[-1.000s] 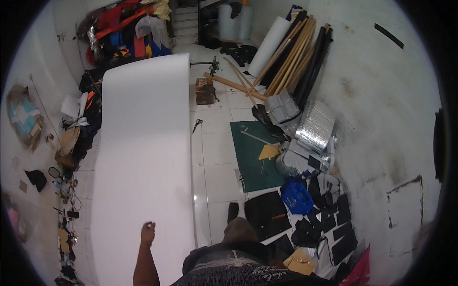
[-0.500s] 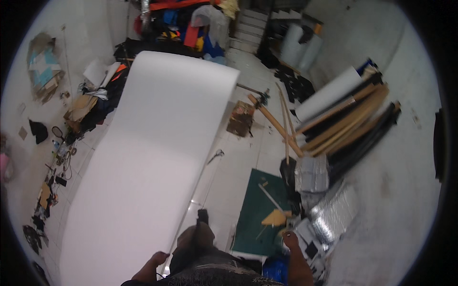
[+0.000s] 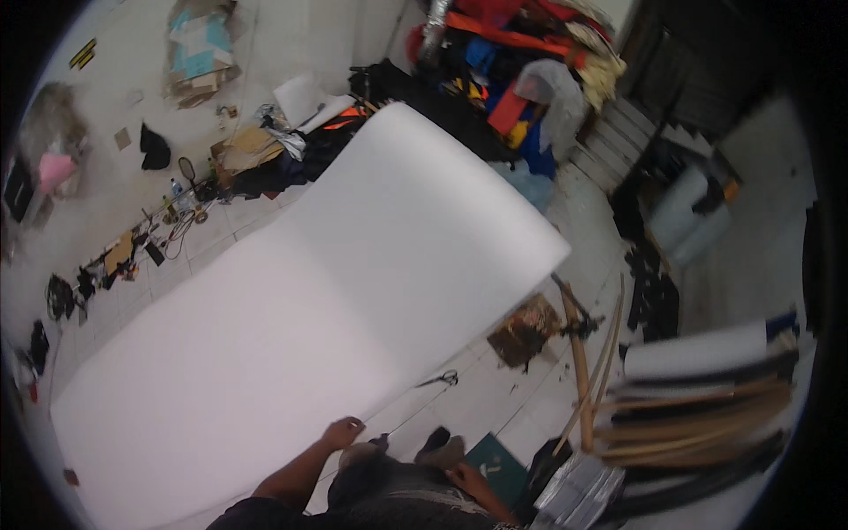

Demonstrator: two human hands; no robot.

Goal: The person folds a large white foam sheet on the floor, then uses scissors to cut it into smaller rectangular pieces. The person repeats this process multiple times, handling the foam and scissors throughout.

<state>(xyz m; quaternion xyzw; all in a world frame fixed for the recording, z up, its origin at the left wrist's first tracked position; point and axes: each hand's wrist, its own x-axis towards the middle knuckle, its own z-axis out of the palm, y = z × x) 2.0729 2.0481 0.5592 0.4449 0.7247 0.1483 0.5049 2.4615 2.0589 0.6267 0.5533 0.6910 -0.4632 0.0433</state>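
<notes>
While the left hand (image 3: 343, 433) is by the near edge of a big white sheet (image 3: 256, 344), the right hand (image 3: 465, 478) is down by the right leg (image 3: 440, 452).
The left fingers look a bit curled, but I cannot tell if they press together or touch the sheet. The right fingers are too small and blurry to tell if they are apart or together. The sheet stretches in front of the person and off to the left, and its far end is round. Black scissors (image 3: 442, 380) lie on the floor (image 3: 484, 396) near the sheet's edge. A green mat (image 3: 499, 468) is past the right hand. Farther out are a brown box (image 3: 526, 332), a silver bundle (image 3: 579, 490) and long poles (image 3: 698, 413).
</notes>
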